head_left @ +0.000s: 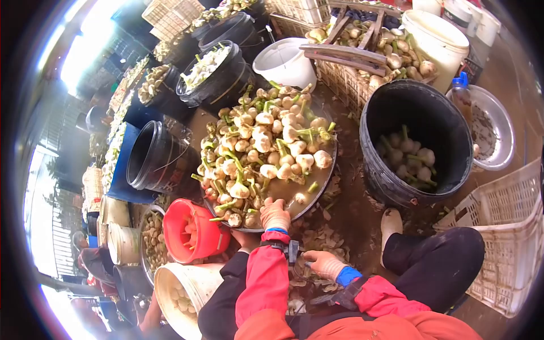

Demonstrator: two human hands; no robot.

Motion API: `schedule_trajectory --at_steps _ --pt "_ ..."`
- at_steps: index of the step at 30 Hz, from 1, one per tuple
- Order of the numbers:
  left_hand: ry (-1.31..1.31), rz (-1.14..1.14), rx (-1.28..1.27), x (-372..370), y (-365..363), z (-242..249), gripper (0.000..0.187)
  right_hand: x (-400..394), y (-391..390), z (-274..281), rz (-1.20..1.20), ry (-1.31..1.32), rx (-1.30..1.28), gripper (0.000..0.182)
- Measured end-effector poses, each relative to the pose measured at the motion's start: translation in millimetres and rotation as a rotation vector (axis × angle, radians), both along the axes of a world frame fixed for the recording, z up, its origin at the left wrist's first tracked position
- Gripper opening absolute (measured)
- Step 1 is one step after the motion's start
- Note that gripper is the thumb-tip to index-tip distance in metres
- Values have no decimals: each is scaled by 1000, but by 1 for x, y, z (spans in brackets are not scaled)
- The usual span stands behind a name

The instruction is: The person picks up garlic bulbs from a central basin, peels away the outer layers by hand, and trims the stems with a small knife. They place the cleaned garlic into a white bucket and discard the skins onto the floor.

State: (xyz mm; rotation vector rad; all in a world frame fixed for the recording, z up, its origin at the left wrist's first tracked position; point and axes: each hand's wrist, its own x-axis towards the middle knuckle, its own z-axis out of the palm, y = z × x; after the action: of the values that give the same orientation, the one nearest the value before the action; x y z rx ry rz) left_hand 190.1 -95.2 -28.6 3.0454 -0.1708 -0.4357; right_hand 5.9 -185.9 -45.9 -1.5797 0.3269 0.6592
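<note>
A wide round basin (pixel 333 170) heaped with garlic bulbs (pixel 266 139) on cut green stems stands before me. My left hand (pixel 276 215), in an orange-tinted glove, reaches over its near rim against the garlic. Its fingers are bent, and whatever lies under them is hidden. Lower and to the right, my right hand (pixel 324 265) is gloved too and hovers above scattered peelings (pixel 317 241). Its fingers are curled closed, and anything inside them is too small to make out. A deep black bucket (pixel 371 175) to the right has several garlic bulbs (pixel 409 156) at its bottom.
Beside my left leg are a red bucket (pixel 212 226) and a tilted cream bucket (pixel 212 277). White plastic crates (pixel 498 243) stand at right. Farther back are a white bucket (pixel 283 59), black buckets (pixel 150 164) and a garlic-filled crate (pixel 340 82). A person (pixel 93 263) is at far left.
</note>
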Motion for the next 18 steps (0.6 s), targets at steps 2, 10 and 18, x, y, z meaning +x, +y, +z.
schedule_trajectory --at_steps 2,10,18 --pt "28 -9 -285 6 20 -30 34 3 -3 3 -22 39 -29 33" --pt "426 518 -1675 -45 40 34 16 21 -11 16 -791 -335 153 27" --pt "-111 88 -1102 -59 45 -16 55 -7 -17 2 -316 -293 -173 32"
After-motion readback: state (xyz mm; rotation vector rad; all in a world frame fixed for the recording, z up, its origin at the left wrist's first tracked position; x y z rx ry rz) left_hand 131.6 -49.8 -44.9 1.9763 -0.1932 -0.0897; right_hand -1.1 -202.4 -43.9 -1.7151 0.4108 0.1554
